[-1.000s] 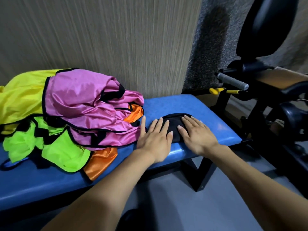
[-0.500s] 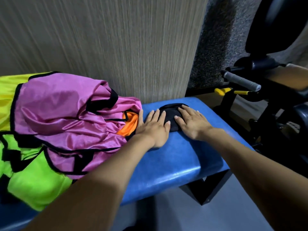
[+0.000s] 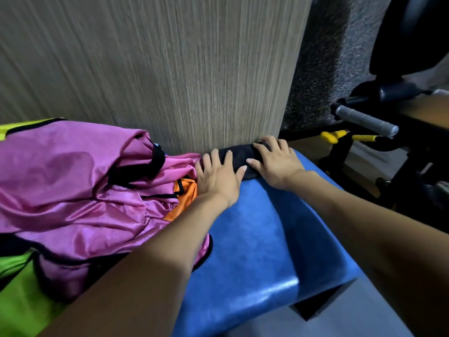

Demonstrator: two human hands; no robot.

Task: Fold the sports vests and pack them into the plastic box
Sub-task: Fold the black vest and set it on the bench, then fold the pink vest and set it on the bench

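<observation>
A small folded black vest (image 3: pixel 240 155) lies at the back of the blue padded bench (image 3: pixel 255 251), against the wood-grain wall. My left hand (image 3: pixel 220 177) rests flat on its left part, fingers straight. My right hand (image 3: pixel 277 162) lies flat on its right part, fingers spread. To the left sits a loose pile of vests: a pink vest (image 3: pixel 73 190) with black trim on top, an orange vest (image 3: pixel 185 193) peeking out beside my left hand, a green vest (image 3: pixel 19 300) at the lower left. No plastic box is in view.
The wood-grain wall (image 3: pixel 170 69) stands directly behind the bench. Black gym equipment with a grey-gripped handle (image 3: pixel 366 120) and yellow pins (image 3: pixel 332 136) stands at the right. Grey floor (image 3: pixel 352 319) shows below the bench's right end.
Both hands have slid the folded black vest away from me across the bench until it lies against the wall. The view has moved closer over the bench.
</observation>
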